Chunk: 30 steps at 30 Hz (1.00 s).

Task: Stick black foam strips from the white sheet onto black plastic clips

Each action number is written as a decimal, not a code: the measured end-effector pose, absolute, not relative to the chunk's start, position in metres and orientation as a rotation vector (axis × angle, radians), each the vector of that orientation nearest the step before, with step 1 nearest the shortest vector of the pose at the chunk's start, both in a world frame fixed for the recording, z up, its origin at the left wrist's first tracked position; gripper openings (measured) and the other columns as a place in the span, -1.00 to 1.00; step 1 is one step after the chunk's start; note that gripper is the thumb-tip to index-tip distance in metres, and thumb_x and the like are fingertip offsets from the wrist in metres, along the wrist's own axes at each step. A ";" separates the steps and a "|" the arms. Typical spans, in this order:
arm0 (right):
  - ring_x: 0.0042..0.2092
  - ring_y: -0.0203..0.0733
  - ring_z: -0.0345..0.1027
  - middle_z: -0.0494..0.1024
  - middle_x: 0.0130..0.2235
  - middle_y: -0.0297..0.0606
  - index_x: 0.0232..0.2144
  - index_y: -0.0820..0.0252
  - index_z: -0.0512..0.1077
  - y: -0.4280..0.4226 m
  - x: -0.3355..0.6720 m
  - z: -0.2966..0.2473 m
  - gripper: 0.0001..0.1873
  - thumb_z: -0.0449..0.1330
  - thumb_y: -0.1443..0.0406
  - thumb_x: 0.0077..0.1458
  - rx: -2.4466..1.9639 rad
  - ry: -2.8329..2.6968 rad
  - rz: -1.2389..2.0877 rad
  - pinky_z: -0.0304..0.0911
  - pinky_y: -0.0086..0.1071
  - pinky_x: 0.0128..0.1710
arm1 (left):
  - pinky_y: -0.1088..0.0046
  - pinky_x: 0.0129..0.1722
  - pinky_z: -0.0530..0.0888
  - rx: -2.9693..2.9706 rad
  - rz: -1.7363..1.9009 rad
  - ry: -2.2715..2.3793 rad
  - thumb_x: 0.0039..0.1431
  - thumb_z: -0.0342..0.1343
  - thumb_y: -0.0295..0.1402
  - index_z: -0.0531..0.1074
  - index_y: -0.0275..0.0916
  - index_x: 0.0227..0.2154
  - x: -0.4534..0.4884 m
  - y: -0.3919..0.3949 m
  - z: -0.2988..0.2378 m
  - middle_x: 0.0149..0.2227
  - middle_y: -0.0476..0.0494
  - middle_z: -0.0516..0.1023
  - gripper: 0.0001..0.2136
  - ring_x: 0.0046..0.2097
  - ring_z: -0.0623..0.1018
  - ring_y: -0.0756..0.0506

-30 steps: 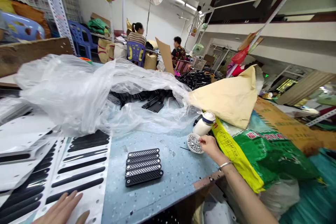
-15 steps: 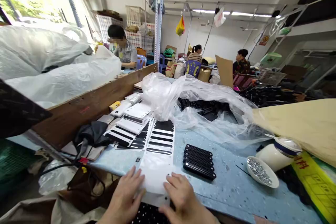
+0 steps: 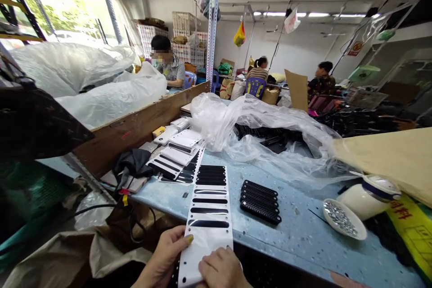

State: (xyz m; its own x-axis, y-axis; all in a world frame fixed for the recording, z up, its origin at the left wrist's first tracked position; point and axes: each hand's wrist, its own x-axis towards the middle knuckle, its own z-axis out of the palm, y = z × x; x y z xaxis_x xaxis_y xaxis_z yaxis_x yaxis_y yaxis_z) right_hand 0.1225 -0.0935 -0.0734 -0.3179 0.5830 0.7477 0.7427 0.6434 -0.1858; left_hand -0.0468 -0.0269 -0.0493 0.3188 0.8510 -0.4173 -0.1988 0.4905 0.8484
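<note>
A long white perforated sheet with black strips across its far part runs over the table's front edge toward me. My left hand pinches its left edge, thumb on top and fingers underneath. On the lower right part of the sheet, my right hand is closed over the edge with its fingers bent; its thumb is mostly hidden. Right of the sheet lies a neat row of black textured strips with holes at their ends. More white sheets with black strips are piled behind, to the left.
A shallow white bowl of small shiny metal pieces stands at right beside a cream-coloured lidded container. Clear plastic partly covers black pieces at the back. A wooden board borders the table's left side. Several people sit farther off.
The white sheet has come toward me, its near end now past the table edge. My hands have gone from resting on it with spread fingers to gripping its sides. The view has shifted slightly.
</note>
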 end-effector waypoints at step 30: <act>-0.42 -0.23 0.34 0.50 -0.52 -0.27 -0.64 0.21 0.42 -0.016 0.145 -0.036 -0.63 0.09 0.31 0.19 -1.323 -1.526 1.009 0.22 -0.39 -0.36 | 0.54 -0.45 0.40 0.771 0.794 0.830 -0.06 0.39 -0.26 0.63 -0.33 -0.30 -0.018 -0.017 -0.051 -0.48 -0.13 0.61 -0.71 -0.47 0.53 -0.05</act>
State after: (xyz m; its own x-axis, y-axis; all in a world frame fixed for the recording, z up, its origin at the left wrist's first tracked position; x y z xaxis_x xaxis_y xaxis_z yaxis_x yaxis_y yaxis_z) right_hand 0.1449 -0.0162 -0.0356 -0.0729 0.9928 0.0946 0.3011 0.1124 -0.9469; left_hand -0.0178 -0.0173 -0.0513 0.4392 0.8359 -0.3293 -0.2920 0.4795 0.8276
